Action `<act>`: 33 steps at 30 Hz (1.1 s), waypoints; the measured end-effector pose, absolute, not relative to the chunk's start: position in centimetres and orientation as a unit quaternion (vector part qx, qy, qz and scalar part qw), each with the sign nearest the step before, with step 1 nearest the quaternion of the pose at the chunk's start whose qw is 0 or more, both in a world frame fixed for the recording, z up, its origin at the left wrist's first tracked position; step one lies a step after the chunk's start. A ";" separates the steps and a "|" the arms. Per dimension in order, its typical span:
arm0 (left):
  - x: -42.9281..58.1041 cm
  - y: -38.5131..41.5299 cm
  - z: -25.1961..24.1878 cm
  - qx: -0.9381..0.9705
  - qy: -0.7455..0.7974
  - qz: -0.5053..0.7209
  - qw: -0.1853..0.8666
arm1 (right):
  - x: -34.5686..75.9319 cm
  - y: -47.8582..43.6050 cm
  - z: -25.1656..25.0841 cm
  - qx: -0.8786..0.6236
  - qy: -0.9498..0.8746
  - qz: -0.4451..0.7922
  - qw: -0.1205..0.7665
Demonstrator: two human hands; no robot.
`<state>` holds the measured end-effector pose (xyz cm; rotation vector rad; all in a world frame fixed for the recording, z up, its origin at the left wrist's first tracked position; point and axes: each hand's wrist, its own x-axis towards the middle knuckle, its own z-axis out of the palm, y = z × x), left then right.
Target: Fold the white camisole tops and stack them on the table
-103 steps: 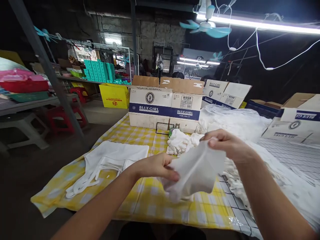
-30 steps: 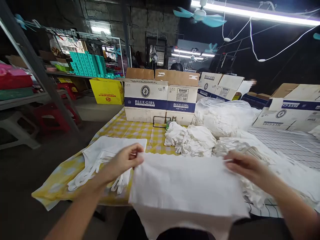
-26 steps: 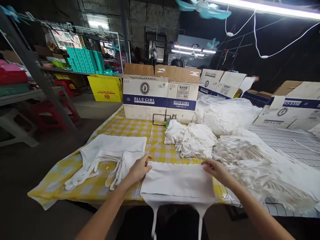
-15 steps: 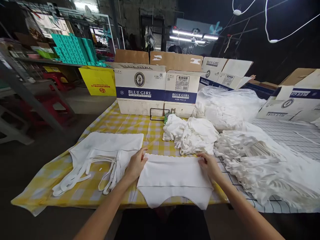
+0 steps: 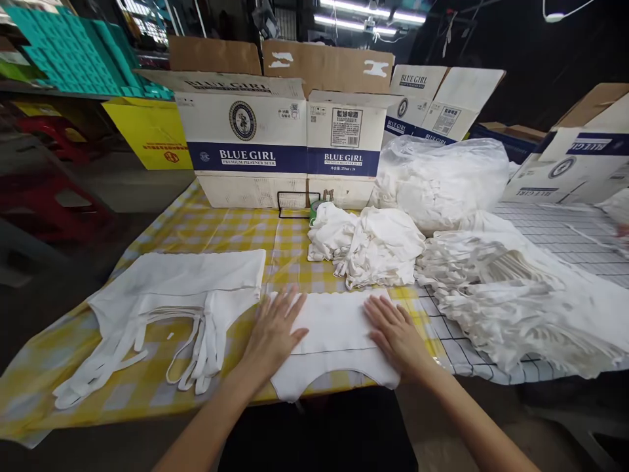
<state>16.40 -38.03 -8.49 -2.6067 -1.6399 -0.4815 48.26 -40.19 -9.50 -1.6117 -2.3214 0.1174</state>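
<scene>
A white garment piece (image 5: 334, 331) with a scalloped top edge and a curved cut-out at the bottom lies flat at the table's front edge. My left hand (image 5: 278, 328) rests on its left side, palm down with fingers stretched out. On the right side my right hand (image 5: 396, 328) lies flat in the same way, fingers extended. To the left is a stack of white strapped garments (image 5: 191, 282), its straps trailing toward the front. Crumpled white garments (image 5: 383, 246) lie just behind the piece under my hands.
A large pile of white garments (image 5: 521, 295) covers the right side, behind it a clear plastic bag (image 5: 442, 177) of white cloth. An open Blue Girl carton (image 5: 246, 157) stands at the back, beside a black wire rack (image 5: 289, 213) and green tape roll (image 5: 314, 208). A yellow checked cloth (image 5: 216, 229) covers the table.
My fingers have let go of the garment piece's upper corners and spread flat on its surface. The view has tilted down and come closer to the table.
</scene>
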 end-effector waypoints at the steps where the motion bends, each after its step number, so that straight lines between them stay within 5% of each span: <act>1: 16.5 -38.3 -8.8 -0.852 -0.505 -0.134 0.000 | 48.7 -40.7 -9.7 -0.554 -0.822 0.050 0.122; 4: 16.1 -38.9 -9.7 -0.860 -0.500 -0.101 -0.021 | 51.3 -42.1 -10.3 -0.595 -0.796 0.039 0.104; 8: 15.9 -38.9 -10.1 -0.844 -0.529 -0.091 -0.020 | 54.1 -46.6 -10.6 -0.666 -0.705 0.011 0.244; 18: 29.3 -40.0 -7.6 -0.922 -0.343 -0.128 -0.123 | 48.0 -54.0 -16.6 -0.709 -0.546 0.311 0.320; 22: 33.0 -39.2 -8.4 -0.935 -0.298 -0.121 -0.153 | 46.6 -53.1 -15.6 -0.634 -0.532 0.426 0.365; 29: 33.4 -38.8 -9.8 -0.947 -0.275 -0.098 -0.137 | 48.4 -58.1 -13.0 -0.636 -0.473 0.527 0.308; 33: 33.5 -38.9 -9.7 -0.947 -0.275 -0.089 -0.140 | 49.6 -61.6 -9.5 -0.653 -0.444 0.504 0.351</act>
